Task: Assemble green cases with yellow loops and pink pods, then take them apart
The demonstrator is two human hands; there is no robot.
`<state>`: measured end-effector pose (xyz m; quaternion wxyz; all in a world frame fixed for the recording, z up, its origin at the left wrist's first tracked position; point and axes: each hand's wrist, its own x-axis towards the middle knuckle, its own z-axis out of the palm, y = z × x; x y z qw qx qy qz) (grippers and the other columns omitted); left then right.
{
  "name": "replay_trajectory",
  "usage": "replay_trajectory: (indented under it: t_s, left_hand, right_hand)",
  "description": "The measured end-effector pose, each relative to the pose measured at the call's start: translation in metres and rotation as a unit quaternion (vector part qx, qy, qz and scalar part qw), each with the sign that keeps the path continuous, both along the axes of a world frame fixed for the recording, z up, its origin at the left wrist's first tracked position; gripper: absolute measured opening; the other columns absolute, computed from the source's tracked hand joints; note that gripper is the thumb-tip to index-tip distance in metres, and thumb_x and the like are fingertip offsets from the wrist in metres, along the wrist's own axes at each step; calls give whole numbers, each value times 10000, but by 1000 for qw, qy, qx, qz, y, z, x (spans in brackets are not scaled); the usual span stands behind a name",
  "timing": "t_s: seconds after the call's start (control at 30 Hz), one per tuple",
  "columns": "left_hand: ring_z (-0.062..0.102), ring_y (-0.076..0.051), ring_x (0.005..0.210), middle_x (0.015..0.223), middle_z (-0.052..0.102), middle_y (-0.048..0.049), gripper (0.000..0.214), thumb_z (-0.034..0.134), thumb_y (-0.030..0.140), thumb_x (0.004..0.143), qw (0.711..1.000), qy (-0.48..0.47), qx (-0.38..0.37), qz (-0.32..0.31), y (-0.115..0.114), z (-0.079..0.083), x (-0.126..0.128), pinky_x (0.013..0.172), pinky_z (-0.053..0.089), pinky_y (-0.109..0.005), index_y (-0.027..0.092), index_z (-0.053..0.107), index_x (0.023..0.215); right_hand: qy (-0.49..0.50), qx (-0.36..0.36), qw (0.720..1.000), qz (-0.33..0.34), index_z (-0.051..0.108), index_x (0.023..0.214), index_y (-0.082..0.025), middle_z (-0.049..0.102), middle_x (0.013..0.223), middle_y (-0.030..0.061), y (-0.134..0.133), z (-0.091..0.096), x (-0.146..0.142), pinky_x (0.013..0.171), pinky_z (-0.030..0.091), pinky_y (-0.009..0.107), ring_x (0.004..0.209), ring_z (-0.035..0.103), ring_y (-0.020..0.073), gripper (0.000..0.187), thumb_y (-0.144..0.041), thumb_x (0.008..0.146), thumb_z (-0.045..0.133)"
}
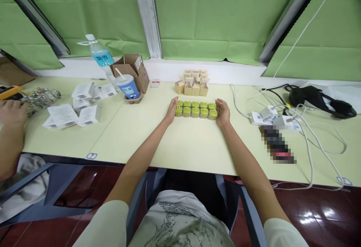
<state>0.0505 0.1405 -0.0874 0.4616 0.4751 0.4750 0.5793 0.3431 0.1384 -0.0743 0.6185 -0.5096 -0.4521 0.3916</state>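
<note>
Two rows of small containers with green tops point(195, 112) stand close together on the table in front of me. At their left end is my left hand point(170, 111), fingers stretched out along the side of the block. My right hand point(222, 112) flanks the right end, its fingers extended and slightly curved, nearest to the last containers. Neither hand is wrapped round a single container; whether the palms press on them I cannot tell. Just behind stands a cluster of small open cardboard boxes point(196, 88), their flaps up.
At left are white printed cartons point(63, 115), a blue cup point(128, 87), a brown cardboard box point(135, 72) and a water bottle point(101, 57). Another person's hand point(12, 111) is by glassy items point(42, 98). Power strips point(261, 118), cables and a black pouch point(321, 102) lie right.
</note>
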Motion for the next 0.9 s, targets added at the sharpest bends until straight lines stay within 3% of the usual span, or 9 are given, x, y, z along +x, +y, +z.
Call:
replay_trajectory:
  t_s: [0.13,0.23,0.37,0.47,0.57,0.67,0.77,0.9]
  left_hand:
    - [558,-256,1628,1698,622,-85,535,562,663,1128,1000,1,0,0,-4,-1,-1,1323,493,-398,306,670,1511]
    - [664,-280,1469,1616,663,-129,443,598,540,1161,1000,7,3,22,-5,1,1,1234,582,-482,259,685,1492]
    - [731,-277,1281,1498,703,-133,414,739,459,1110,996,36,1,86,0,8,-5,1098,660,-508,216,708,1444]
    - [725,-252,1292,1455,720,-123,279,643,342,1141,986,90,2,143,6,14,-19,1121,636,-461,193,712,1367]
    - [713,-209,1231,1304,760,-93,225,533,121,1052,968,174,12,180,6,17,-34,1135,578,-366,216,729,1110]
    - [715,-235,1082,1106,771,-79,225,563,44,915,949,265,26,169,0,18,-38,1095,556,-383,229,689,890]
    - [706,-266,1030,1102,775,-77,238,606,21,845,928,341,39,144,-6,18,-33,1078,538,-427,245,682,874]
    - [709,-288,1039,1120,786,-78,283,613,14,844,903,407,37,134,-8,16,-28,1018,545,-431,265,693,945]
  right_hand:
    - [4,-5,1000,0,660,1245,-269,771,1306,132,-1,-2,7,1143,600,486,1268,741,266,681,-822,913,443]
    - [-23,-12,1000,-3,654,1276,-262,762,1336,136,1,-3,6,1141,611,463,1282,751,253,706,-825,930,407]
    - [-102,-33,994,-37,649,1395,-231,747,1394,151,2,2,16,1109,625,472,1308,748,256,657,-708,1071,334]
    - [-187,-63,978,-69,661,1464,-198,728,1457,169,0,8,33,1072,640,485,1299,743,271,541,-571,1172,399]
    - [-277,-106,952,-79,701,1462,-207,715,1487,139,-4,12,47,1059,664,497,1259,745,276,413,-469,1143,676]
    - [-370,-146,913,-89,729,1432,-232,713,1504,116,-8,15,50,1075,664,502,1256,737,279,384,-448,1115,746]
    - [-452,-174,871,-86,757,1386,-227,722,1495,91,-12,20,44,1086,658,488,1264,734,303,360,-474,1126,717]
    - [-542,-198,816,-25,737,1420,-229,715,1504,112,-19,28,35,1079,661,494,1258,738,282,372,-453,1123,728]
